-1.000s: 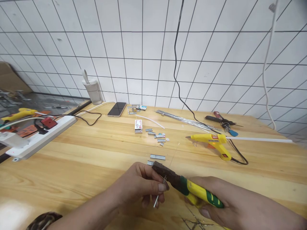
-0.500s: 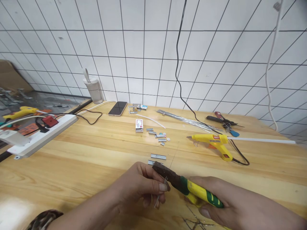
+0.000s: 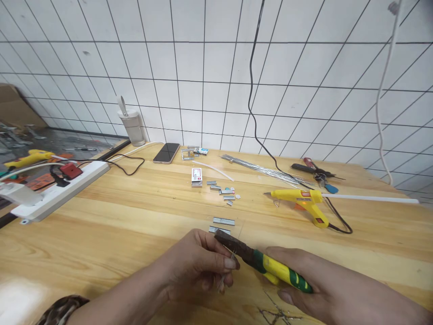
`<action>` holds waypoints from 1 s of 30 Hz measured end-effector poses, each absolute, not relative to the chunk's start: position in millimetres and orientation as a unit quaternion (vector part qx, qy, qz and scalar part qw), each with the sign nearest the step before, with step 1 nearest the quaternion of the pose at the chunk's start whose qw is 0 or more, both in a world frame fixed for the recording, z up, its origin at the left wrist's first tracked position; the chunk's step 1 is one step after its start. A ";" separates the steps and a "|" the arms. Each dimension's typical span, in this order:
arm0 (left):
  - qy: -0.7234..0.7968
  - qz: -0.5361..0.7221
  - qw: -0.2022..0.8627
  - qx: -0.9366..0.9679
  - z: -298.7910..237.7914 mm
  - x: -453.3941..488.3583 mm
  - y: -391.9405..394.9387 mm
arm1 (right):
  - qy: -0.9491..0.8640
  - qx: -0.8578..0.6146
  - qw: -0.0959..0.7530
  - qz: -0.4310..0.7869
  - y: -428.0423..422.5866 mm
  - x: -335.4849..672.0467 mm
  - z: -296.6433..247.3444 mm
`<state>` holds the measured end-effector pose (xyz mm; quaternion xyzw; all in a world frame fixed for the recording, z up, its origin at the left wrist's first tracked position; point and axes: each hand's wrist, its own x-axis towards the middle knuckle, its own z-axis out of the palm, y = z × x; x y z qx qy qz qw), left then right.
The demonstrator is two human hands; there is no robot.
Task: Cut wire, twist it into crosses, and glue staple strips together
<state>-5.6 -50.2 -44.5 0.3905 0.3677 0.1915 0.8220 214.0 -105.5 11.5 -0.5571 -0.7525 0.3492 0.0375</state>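
Observation:
My left hand [image 3: 209, 264] pinches a few thin pieces of metal wire [image 3: 222, 280] between thumb and fingers. In my right hand [image 3: 304, 277] is a pair of pliers [image 3: 259, 259] with dark, worn jaws and yellow-green handles. The jaws lie against the left fingers, right by the upper wire ends; whether they grip the wire is hidden. Just beyond the jaws are two strips of staples [image 3: 223, 221]. Below the pliers lies a tangle of bent dark wire [image 3: 277, 313], partly out of frame.
A yellow glue gun [image 3: 301, 195] with a white glue stick lies to the right. Behind it are a bundle of straight wires [image 3: 260, 169] and other pliers [image 3: 314, 171]. A small staple box [image 3: 196, 177], a phone [image 3: 166, 153], a cup [image 3: 132, 127] and a power strip [image 3: 64, 189] stand farther left.
The plier handles have come slightly closer together in my right hand. My left hand stays where it was, with the wire in it.

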 end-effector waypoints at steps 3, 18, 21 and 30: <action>0.366 0.190 0.822 0.393 -44.8 -5.6 -50.4 | -0.750 -0.559 0.041 0.350 -106.6 217.5 6.3; 0.373 0.188 0.823 0.385 -44.8 -5.8 -48.5 | -0.757 -0.543 0.071 0.357 -104.1 213.3 8.2; 0.367 0.191 0.823 0.390 -46.7 -6.2 -48.1 | -0.751 -0.545 0.070 0.367 -105.2 216.2 2.7; 0.352 0.201 0.831 0.380 -52.9 -9.0 -48.1 | -0.753 -0.544 0.095 0.357 -104.6 220.2 -8.8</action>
